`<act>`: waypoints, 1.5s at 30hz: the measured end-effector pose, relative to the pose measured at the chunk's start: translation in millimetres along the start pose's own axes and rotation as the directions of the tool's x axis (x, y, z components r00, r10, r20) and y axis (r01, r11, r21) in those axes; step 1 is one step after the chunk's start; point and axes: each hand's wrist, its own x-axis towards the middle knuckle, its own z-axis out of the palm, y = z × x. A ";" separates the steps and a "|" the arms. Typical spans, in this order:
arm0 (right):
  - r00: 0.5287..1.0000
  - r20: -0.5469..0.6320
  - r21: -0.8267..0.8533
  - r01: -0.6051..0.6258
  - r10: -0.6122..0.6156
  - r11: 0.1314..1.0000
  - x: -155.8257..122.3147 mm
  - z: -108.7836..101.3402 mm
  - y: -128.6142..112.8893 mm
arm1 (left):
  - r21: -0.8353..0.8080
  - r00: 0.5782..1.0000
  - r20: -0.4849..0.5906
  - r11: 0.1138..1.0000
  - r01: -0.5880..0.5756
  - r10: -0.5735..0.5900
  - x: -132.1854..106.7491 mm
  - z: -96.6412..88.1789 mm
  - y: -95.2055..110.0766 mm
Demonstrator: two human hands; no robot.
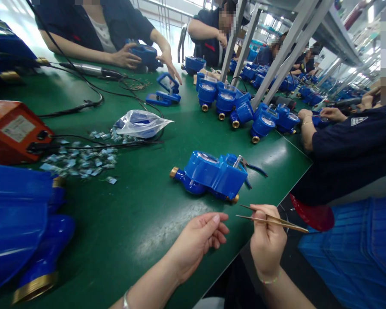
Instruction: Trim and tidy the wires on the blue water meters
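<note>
My right hand [266, 240] is closed around a pair of brass tweezers [270, 219], whose tips point left at the table's front edge. My left hand [197, 240] rests beside it with fingers curled and the fingertips pinched together; whether it holds anything is too small to see. Just beyond both hands lies a blue water meter [210, 174] with brass end fittings on the green table [141, 223]. Blue-handled pliers [252, 168] lie against the meter's right side.
Small foil packets [80, 159] and a clear plastic bag [140, 123] lie at centre left. An orange box [14, 131] with cables sits left. A large blue meter [22, 227] fills the near left. Several blue meters [241, 109] stand behind. Other people work around the table.
</note>
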 end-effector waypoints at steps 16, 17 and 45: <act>0.990 0.135 -0.039 0.045 -0.039 0.998 40.4 11.1 3.7 | 0.018 0.993 -0.060 0.995 -0.097 0.098 39.5 22.9 19.7; 0.989 0.141 -0.042 0.041 -0.035 0.998 40.3 11.1 3.2 | 0.018 0.994 -0.057 0.995 -0.098 0.099 39.8 22.1 19.3; 0.786 0.255 0.547 -0.597 0.563 0.586 30.8 36.1 21.0 | 0.043 0.997 -0.073 0.999 -0.026 0.029 44.6 27.3 26.9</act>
